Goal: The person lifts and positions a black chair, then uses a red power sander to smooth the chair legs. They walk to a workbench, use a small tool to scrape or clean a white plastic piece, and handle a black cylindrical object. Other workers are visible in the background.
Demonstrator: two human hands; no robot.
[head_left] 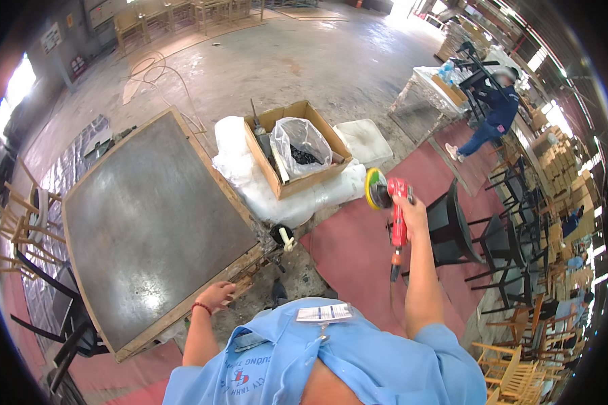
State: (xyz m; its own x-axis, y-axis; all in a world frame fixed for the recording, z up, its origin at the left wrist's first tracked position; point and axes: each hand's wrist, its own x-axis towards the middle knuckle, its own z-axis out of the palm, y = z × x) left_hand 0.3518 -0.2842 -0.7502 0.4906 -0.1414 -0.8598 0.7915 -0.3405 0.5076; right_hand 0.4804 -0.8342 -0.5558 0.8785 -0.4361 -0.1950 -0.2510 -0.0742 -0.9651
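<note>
My right hand (413,212) is wrapped round a red air polisher (398,229), raised over the pink floor covering. The polisher's round yellow-green pad (374,189) points left and touches nothing. A hose hangs from the lower end of its handle. My left hand (216,295) is at the near right edge of a large table (155,223) with a dark, shiny top and wooden rim. Its fingers are loosely bent and apart, with nothing in them. By the table's right corner is a small black object (282,234) with a cream-coloured piece; its kind is unclear.
An open cardboard box (297,181) with a plastic bag inside rests on white wrapped rolls (270,202). Black chairs (452,226) stand on the right, wooden chairs (27,209) at left. At the far right a person (496,111) carries a black chair. A hose (162,71) lies behind.
</note>
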